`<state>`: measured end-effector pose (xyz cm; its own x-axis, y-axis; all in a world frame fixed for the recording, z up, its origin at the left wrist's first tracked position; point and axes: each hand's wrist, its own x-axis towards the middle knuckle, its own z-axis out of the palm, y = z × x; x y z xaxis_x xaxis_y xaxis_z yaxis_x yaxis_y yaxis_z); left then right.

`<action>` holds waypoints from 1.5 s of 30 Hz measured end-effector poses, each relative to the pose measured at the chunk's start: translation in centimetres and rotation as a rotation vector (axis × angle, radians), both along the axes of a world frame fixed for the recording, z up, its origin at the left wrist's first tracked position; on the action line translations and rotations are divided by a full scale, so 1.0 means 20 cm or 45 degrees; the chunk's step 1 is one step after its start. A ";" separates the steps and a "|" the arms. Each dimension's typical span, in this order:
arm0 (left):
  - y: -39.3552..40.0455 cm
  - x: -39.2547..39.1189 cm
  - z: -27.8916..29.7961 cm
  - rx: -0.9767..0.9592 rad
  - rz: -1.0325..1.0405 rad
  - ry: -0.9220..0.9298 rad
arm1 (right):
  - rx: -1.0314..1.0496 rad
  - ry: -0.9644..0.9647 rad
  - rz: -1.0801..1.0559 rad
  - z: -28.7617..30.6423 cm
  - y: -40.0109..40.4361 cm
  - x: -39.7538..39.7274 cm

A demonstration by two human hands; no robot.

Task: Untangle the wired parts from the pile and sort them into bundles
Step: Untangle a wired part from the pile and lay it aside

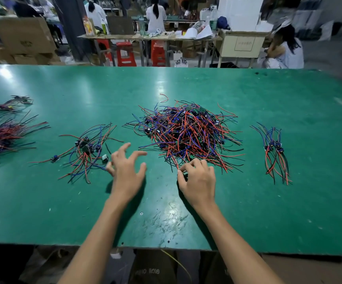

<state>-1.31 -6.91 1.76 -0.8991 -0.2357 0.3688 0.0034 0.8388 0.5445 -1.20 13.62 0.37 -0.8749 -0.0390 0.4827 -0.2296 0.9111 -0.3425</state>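
Reaching from the pile's (184, 136) near edge, my right hand (198, 181) — nearer — pinches wire ends (176, 163) trailing toward me; my left hand (128, 171) hovers spread, empty, beside it.

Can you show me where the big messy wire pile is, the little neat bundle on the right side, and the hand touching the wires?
big wire pile (186, 132), head view, middle of the tangle.
small bundle (274, 148), head view, its cluster of parts.
right hand (198, 179), head view, back of the hand.

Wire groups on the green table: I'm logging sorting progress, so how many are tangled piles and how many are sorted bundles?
Main pile: 1
Small loose tangle: 1
Aligned bundles: 3 (right, left edge, far left)
Total: 5
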 end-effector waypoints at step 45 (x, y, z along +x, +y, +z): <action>0.28 0.11 -0.07 0.023 -0.419 -0.081 | -0.449 0.665 0.180 0.01 -0.03 0.05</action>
<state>0.88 -1.37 0.30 -0.9493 0.0653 0.3076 0.2379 0.7887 0.5669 -0.14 12.92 0.66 -0.5190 0.1022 0.8486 -0.5567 0.7130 -0.4263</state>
